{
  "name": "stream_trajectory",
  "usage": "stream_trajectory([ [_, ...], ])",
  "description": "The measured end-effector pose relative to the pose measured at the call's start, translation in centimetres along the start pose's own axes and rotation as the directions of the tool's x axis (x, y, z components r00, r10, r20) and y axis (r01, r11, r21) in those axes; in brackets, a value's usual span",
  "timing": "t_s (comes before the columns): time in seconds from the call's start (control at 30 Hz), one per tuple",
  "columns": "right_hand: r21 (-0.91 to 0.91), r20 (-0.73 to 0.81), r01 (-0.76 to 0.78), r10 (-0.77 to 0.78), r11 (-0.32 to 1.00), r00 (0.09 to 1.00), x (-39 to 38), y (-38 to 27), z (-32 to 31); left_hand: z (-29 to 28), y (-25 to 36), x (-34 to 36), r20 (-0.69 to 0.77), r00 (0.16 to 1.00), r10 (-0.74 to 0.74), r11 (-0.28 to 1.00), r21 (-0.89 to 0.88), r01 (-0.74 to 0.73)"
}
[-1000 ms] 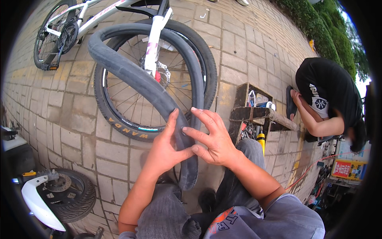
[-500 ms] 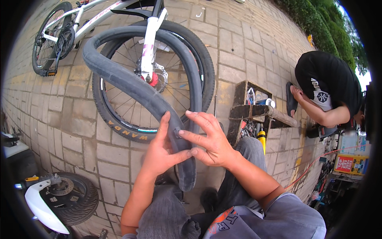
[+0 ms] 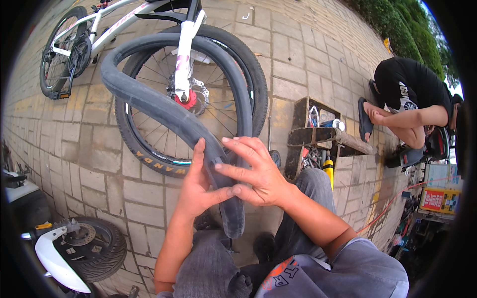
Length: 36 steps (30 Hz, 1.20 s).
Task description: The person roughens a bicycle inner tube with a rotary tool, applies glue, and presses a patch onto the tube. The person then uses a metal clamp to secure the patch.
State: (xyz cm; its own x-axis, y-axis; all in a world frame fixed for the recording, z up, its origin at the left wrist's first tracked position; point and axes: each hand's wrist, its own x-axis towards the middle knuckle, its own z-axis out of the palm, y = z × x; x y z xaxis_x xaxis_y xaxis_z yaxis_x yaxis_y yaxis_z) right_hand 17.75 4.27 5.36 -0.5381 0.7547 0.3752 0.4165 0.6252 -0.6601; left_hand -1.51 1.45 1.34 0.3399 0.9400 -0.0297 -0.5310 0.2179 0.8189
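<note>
A black rubber inner tube (image 3: pixel 164 111) loops up in front of me and hangs folded between my hands. My left hand (image 3: pixel 198 186) grips the tube from the left side, thumb pressed against it. My right hand (image 3: pixel 253 174) presses on the tube from the right with fingers spread across it. Behind the tube stands a white bicycle's front wheel (image 3: pixel 149 154) with a black tyre, spokes and a red hub at the white fork (image 3: pixel 183 59).
A dark wooden toolbox (image 3: pixel 318 136) with tools sits to the right on the brick paving. A person in black (image 3: pixel 412 99) crouches at the far right. A scooter's wheel and white fender (image 3: pixel 74 253) are at the lower left.
The view shifted slightly and the tube loop swung a little left. Both hands stayed on the folded tube, my right fingers spreading further across it.
</note>
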Motion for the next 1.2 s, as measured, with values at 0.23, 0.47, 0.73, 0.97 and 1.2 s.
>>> stream_trajectory([
  [0.23, -0.052, 0.023, 0.011, -0.010, 0.999, 1.000, 0.0, 0.2, -0.3, 0.1, 0.0, 0.2, 0.009, 1.000, 0.007, 1.000, -0.018, -0.007],
  [0.47, -0.054, -0.005, 0.008, -0.008, 0.999, 1.000, -0.1, 0.2, -0.6, -0.1, -0.1, 0.0, 0.029, 0.999, -0.020, 1.000, -0.019, 0.020],
  [0.73, -0.084, -0.010, 0.013, -0.014, 0.996, 1.000, -0.8, 0.5, -0.8, 0.9, 0.7, 0.0, -0.019, 0.996, -0.091, 0.995, 0.046, 0.092],
  [0.97, -0.143, -0.005, 0.003, -0.003, 0.990, 1.000, -0.8, 0.6, -0.6, 1.3, 1.0, 0.2, -0.076, 0.988, -0.133, 0.986, 0.088, 0.139],
  [1.2, -0.157, 0.019, -0.001, 0.004, 0.988, 1.000, -0.9, 0.3, -0.5, 1.4, 1.1, 0.3, -0.105, 0.983, -0.151, 0.980, 0.113, 0.163],
])
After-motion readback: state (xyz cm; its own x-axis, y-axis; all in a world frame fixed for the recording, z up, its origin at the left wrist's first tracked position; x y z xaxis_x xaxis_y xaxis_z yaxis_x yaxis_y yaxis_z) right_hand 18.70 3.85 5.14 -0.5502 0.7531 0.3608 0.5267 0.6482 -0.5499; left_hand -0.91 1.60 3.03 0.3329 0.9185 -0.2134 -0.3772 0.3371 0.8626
